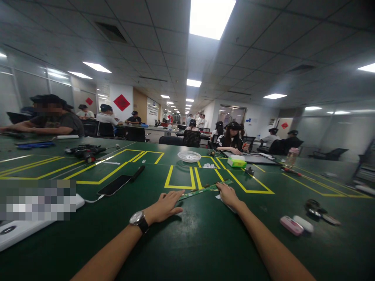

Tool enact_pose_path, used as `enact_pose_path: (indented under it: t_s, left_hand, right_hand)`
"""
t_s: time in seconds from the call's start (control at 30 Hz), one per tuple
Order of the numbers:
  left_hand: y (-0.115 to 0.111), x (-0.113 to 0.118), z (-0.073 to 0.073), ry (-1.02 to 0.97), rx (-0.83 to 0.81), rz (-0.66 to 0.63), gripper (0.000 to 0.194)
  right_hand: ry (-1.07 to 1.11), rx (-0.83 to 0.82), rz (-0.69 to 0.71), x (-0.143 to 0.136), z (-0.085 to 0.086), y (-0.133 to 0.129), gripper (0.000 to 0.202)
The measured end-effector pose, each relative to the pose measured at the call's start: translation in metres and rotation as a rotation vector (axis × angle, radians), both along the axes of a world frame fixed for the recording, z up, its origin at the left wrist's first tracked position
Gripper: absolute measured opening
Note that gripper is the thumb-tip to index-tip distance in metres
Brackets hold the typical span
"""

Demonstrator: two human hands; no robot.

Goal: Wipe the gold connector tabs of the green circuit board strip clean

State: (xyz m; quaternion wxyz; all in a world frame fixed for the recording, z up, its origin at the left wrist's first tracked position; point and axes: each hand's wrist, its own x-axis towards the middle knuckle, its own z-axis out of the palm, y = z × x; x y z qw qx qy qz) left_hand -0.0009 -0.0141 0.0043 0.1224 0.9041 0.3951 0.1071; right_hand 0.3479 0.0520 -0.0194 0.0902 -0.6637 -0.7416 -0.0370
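A long, narrow green circuit board lies slantwise on the dark green table, its right end farther away. My left hand rests at the board's left end, palm down with fingers spread and the thumb apart. A watch is on that wrist. My right hand touches the board near its right end, the fingers bent and close together over its edge. Beneath the right hand a bit of white paper shows. Beyond the board stands a round white basket.
On the left lie a phone with a cable and a white device. A green and white pack stands behind my right hand. Two small cases and a bottle are right. People sit around.
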Motion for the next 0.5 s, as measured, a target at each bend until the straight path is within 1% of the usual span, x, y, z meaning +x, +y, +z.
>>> enact_pose_path:
  t_s: [0.13,0.23,0.37,0.5]
  left_hand:
    - [-0.002,0.003,0.003,0.015,0.024,0.02,0.063]
    - [-0.001,0.003,0.003,0.025,0.034,0.018,0.062]
    - [0.002,0.0,0.001,0.025,0.077,0.014,0.061]
    - [0.006,-0.003,0.003,0.008,0.131,0.033,0.058]
  right_hand:
    - [-0.006,0.005,0.0,0.001,-0.002,0.002,0.055]
    - [-0.013,0.05,0.007,0.0,-0.002,0.002,0.053]
    - [-0.029,0.127,0.023,-0.003,0.003,-0.003,0.045]
    - [-0.048,0.143,0.091,-0.007,0.01,-0.01,0.037]
